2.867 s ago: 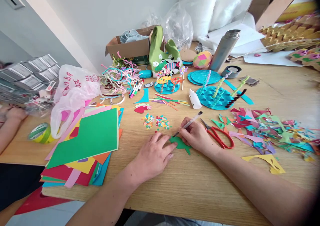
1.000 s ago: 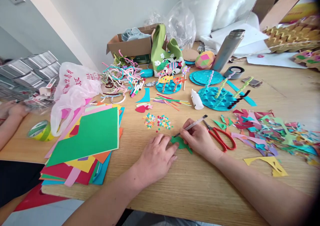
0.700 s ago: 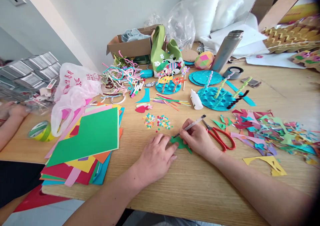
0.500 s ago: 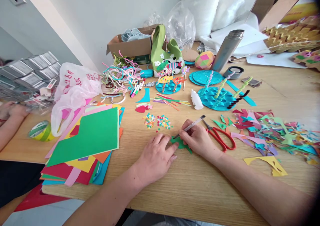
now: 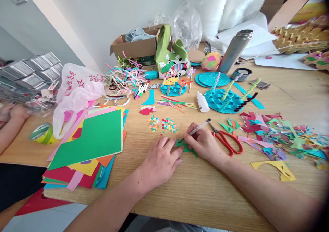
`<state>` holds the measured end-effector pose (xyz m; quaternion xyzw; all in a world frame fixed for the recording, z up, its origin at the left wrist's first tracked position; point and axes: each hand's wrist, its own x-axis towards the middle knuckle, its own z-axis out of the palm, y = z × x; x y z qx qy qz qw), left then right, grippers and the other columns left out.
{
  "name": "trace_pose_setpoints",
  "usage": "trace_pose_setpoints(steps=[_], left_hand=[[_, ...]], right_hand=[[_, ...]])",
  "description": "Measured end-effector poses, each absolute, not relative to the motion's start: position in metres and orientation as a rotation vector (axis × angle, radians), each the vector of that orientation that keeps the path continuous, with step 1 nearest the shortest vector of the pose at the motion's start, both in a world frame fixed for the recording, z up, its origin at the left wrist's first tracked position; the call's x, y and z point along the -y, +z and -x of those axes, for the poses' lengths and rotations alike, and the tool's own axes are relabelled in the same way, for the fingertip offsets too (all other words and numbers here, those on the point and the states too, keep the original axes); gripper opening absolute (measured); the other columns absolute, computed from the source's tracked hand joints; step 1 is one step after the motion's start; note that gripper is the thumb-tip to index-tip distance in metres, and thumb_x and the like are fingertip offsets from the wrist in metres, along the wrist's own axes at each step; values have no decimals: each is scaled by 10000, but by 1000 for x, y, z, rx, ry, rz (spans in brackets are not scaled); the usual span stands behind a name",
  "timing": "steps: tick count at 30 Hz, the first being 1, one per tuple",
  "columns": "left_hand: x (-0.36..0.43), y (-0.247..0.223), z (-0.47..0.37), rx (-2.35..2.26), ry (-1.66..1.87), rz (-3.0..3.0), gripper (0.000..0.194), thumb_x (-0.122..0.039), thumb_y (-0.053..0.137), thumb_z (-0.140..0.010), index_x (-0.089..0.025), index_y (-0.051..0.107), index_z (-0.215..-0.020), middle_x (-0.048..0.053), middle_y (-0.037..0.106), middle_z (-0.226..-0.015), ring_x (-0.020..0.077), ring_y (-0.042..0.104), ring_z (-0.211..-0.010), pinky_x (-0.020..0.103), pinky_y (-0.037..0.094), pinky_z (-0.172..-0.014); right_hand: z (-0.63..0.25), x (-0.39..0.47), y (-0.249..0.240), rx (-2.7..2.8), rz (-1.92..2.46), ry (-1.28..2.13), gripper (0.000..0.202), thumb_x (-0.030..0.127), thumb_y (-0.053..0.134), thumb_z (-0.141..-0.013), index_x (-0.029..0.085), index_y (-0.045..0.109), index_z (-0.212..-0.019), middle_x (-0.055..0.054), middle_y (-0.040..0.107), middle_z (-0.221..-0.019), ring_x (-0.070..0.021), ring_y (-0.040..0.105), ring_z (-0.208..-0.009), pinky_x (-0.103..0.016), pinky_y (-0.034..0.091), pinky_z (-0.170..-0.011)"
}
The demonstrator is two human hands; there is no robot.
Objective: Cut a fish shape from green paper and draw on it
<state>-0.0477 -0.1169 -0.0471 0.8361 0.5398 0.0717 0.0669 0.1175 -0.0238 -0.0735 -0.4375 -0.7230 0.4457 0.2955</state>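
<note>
In my right hand [image 5: 204, 144] is a slim pen [image 5: 199, 126] with a pale barrel and dark end, pinched between thumb and fingers. The pen's tip rests on a small green paper cutout [image 5: 189, 148], partly covered by my hands. My left hand [image 5: 163, 158] lies palm down on the table, its fingers apart and one fingertip at the cutout's left edge. Red-handled scissors [image 5: 226, 141] lie just right of my right hand. Beyond the cutout are two small heaps of colored paper dots, the nearer-right heap [image 5: 169, 124] and the left heap [image 5: 154, 123].
Colored paper sheets [image 5: 102, 132] are stacked on the left, paper scraps [image 5: 277, 136] spread on the right. Farther back are a glue bottle [image 5: 203, 102], blue paper discs [image 5: 226, 101], a steel flask [image 5: 235, 50] and pipe cleaners [image 5: 125, 74]. Another person's hands [image 5: 17, 112] are at far left.
The camera view has shifted very slightly. Both hands, the pen and the green cutout stay in nearly the same place.
</note>
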Motion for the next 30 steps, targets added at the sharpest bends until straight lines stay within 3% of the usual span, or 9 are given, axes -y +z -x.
trace_pose_setpoints(steps=[30], left_hand=[[117, -48, 48, -1624, 214, -2503, 388, -330, 489, -904, -266, 502, -1286, 64, 546, -1176, 242, 433, -1154, 445, 407, -1002]], right_hand=[[-116, 25, -74, 1931, 1105, 1235, 117, 223, 516, -760, 218, 433, -677, 52, 438, -519, -114, 435, -472, -237, 332, -453]])
